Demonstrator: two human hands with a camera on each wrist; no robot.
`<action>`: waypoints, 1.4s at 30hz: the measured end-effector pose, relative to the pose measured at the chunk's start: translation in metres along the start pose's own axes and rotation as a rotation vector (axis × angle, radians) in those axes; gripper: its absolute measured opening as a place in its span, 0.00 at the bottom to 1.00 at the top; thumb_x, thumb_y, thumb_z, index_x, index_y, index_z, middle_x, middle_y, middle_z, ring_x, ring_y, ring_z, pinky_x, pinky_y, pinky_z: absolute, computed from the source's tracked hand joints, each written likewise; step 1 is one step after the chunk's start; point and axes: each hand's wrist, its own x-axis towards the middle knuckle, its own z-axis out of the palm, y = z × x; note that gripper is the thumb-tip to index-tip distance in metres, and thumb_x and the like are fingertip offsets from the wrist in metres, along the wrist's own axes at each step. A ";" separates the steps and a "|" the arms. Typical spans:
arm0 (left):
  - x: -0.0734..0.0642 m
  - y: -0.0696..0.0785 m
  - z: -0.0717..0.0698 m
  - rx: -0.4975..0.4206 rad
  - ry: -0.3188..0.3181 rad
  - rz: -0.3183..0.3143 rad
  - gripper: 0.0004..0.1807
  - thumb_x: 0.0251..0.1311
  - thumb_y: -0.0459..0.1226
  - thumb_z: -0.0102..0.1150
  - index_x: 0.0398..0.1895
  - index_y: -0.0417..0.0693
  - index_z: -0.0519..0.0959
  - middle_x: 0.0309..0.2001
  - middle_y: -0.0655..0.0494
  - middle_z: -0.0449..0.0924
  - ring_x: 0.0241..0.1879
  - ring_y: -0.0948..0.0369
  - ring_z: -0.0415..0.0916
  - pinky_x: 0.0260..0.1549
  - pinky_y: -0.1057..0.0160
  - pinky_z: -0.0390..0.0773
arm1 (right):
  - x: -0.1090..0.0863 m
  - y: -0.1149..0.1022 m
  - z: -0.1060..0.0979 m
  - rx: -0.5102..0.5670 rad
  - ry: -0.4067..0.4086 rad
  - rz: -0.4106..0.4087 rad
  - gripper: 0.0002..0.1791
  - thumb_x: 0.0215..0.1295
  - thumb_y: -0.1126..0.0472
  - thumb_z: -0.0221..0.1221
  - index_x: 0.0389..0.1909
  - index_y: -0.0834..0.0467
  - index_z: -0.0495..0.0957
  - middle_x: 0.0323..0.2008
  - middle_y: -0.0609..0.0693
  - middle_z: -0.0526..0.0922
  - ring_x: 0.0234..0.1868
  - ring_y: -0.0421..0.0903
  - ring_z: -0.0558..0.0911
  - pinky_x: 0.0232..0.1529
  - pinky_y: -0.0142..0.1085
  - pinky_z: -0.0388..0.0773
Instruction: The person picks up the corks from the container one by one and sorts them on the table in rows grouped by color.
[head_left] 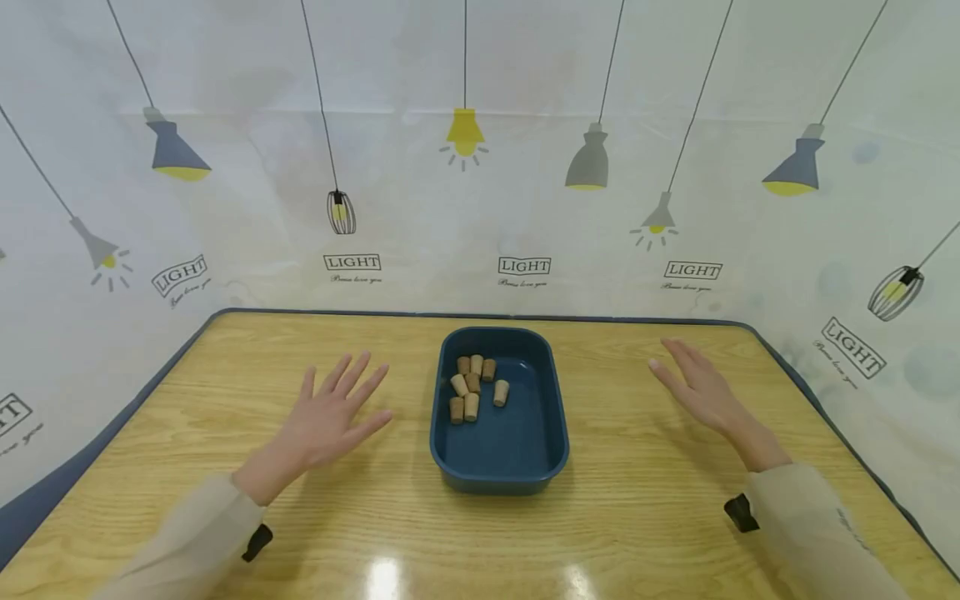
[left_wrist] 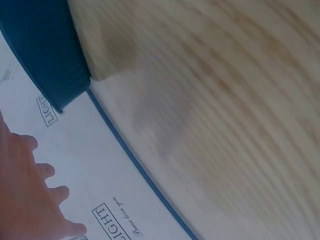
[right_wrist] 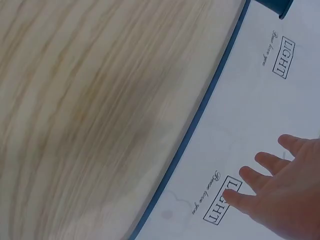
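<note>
A dark blue rectangular bin stands on the wooden table, with several tapered corks grouped toward its left and far side. One cork lies a little apart, nearer the bin's middle. To the left of the bin, my left hand hovers over the table with fingers spread and nothing in it. My right hand is held out on the right, farther from the bin, its fingers extended and holding nothing. The left wrist view shows the left fingers apart, beside part of the bin.
The light wooden table has a dark blue edge along its back and sides. Behind it hangs a pale backdrop printed with lamps and the word LIGHT. A black strap piece shows at the right wrist, another at the left.
</note>
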 end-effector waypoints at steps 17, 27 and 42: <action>0.001 0.041 0.013 0.016 0.015 0.170 0.37 0.59 0.62 0.33 0.68 0.56 0.50 0.67 0.55 0.45 0.65 0.53 0.43 0.55 0.41 0.41 | 0.013 -0.038 0.017 0.202 -0.044 -0.034 0.33 0.69 0.46 0.38 0.66 0.65 0.49 0.63 0.66 0.50 0.62 0.63 0.50 0.55 0.58 0.49; 0.002 0.055 0.010 0.028 0.004 0.239 0.37 0.59 0.63 0.31 0.68 0.57 0.50 0.67 0.56 0.46 0.64 0.54 0.43 0.56 0.42 0.44 | 0.026 -0.069 0.012 0.275 -0.017 -0.010 0.31 0.66 0.45 0.43 0.64 0.58 0.57 0.59 0.58 0.62 0.54 0.56 0.65 0.47 0.53 0.64; -0.001 0.063 0.009 0.019 -0.017 0.235 0.38 0.59 0.63 0.30 0.67 0.51 0.55 0.66 0.55 0.49 0.63 0.52 0.48 0.56 0.42 0.47 | 0.056 -0.123 0.009 0.181 -0.083 -0.039 0.26 0.61 0.47 0.52 0.57 0.56 0.67 0.51 0.54 0.72 0.42 0.50 0.73 0.34 0.41 0.73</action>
